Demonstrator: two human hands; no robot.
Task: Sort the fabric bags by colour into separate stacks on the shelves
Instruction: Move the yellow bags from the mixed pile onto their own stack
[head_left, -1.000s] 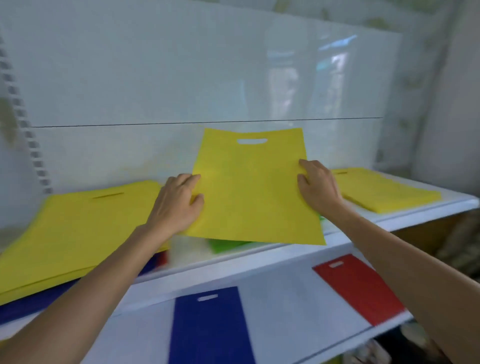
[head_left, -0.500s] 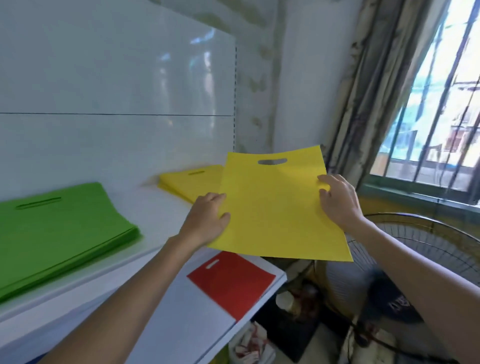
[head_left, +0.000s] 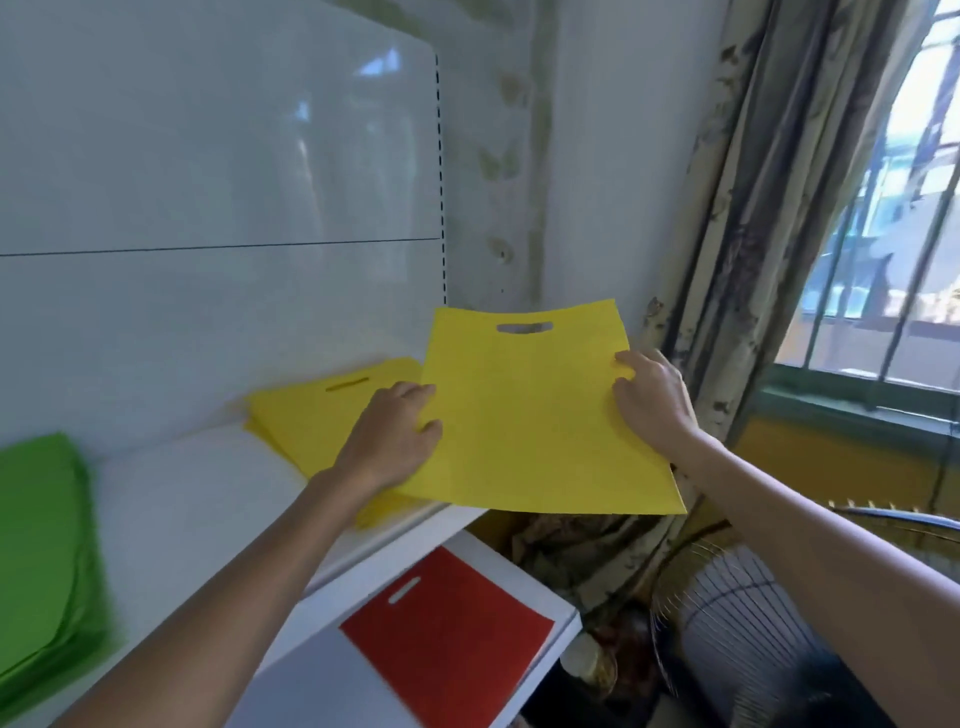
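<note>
A second ago I am facing the left part of the shelving with this yellow bag (head_left: 540, 415) held up in front of the back panel. Half a second ago I have swung right and the bag hangs in open air past the end of the shelf. Now it is lower and nearer in, with its left edge over the small yellow stack (head_left: 322, 410) at the right end of the upper shelf (head_left: 182, 509). Most of the bag still juts out beyond the shelf end, above the fan (head_left: 753, 623). The green stack (head_left: 41, 545) has slid to the left edge of my view.

My left hand (head_left: 389, 441) pinches the bag's left edge, its fingers (head_left: 415, 389) curled onto the fabric. My right hand (head_left: 652, 400) pinches the right edge the same way. Neither has let go, so the bag is carried flat between them, handle slot away from me. I cannot tell whether it is touching the stack yet.

I judge this as the last stretch of one placement: the colour matches, and what is left is to bring the bag leftward, square it on the pile and release it. A red bag (head_left: 452, 639) lies alone on the lower shelf (head_left: 563, 613).

I can read no writing anywhere. The bags are plain, with no print, tag or brand showing, and the white panel behind them is blank.
</note>
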